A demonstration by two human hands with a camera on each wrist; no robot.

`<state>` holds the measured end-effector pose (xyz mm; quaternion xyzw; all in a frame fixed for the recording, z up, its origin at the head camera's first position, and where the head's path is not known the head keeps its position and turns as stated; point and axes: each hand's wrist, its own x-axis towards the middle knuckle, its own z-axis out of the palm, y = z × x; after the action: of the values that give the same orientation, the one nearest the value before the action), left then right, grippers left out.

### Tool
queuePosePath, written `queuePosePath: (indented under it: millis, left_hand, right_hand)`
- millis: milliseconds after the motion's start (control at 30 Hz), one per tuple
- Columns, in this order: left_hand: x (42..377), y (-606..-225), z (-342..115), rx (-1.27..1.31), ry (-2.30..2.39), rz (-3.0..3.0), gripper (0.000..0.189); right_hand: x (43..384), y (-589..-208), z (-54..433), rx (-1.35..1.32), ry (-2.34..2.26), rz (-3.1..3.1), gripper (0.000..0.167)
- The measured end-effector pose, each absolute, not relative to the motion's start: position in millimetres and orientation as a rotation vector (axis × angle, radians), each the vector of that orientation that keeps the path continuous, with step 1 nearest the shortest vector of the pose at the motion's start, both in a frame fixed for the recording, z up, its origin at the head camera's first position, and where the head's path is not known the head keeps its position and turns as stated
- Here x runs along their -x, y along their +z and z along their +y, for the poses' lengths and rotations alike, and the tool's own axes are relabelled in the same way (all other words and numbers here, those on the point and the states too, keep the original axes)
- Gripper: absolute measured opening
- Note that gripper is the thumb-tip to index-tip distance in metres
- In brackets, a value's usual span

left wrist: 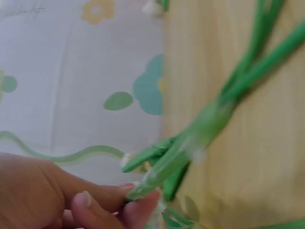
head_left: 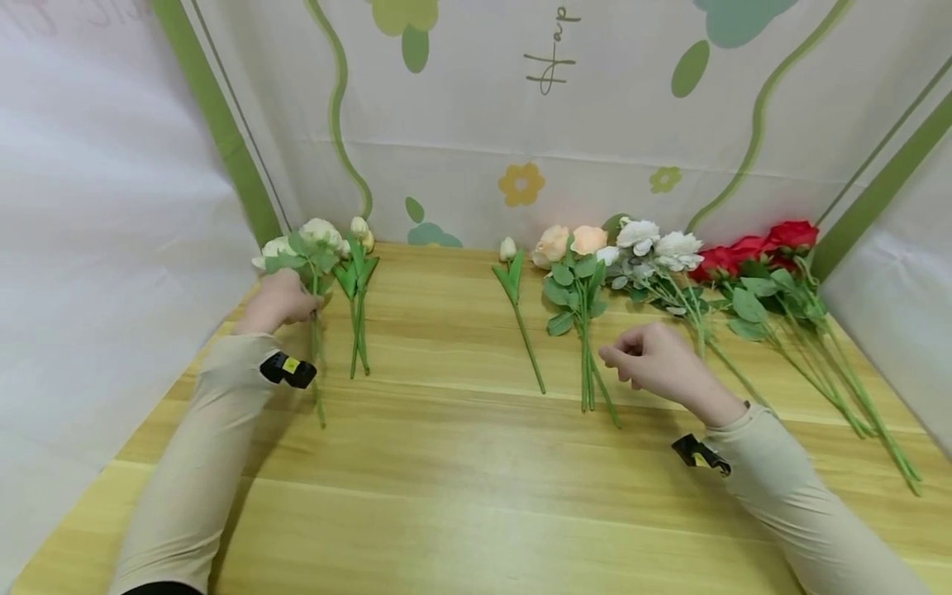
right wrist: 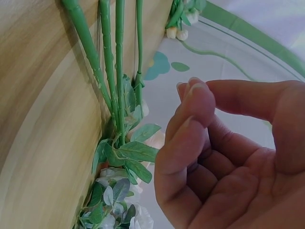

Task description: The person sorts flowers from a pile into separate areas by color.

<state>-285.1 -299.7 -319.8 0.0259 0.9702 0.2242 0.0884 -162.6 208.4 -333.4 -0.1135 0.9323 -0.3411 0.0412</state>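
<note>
Pinching a green stem (left wrist: 164,168) between thumb and fingers: left hand (head_left: 281,299), at the far-left end of the surface (head_left: 416,463). Stem sits just below the creamy-white blooms (head_left: 321,234); wrist view is blurred there. Two crossed tulips (head_left: 360,285) lie just to its right. Right hand (head_left: 662,364) has nothing in it: fingers curled, thumb tip up against fingertips, just beside the stems of the peach roses (head_left: 589,240). Single white tulip (head_left: 516,289) lies left of those roses, apart from both hands. White flowers (head_left: 677,250) lie beyond the right hand, red roses (head_left: 792,235) at far right. Printed cloth (head_left: 439,107) hangs behind.
</note>
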Motion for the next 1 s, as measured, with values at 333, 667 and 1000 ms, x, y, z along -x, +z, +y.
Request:
queuePosePath:
  millis: [333, 667, 1000]
  left_hand:
    - [262, -291, -269, -0.140, 1.177, 3.209, 0.038]
    - [232, -296, -194, -0.477, 1.849, 2.787, 0.032]
    - [201, -318, -143, -0.832, 2.011, 2.411, 0.026]
  right_hand:
    - [158, -331, 205, 0.323, -1.107, 2.804, 0.031]
    - [152, -331, 184, 0.329, -1.423, 2.632, 0.034]
    - [143, -331, 150, 0.418, -1.588, 2.440, 0.030]
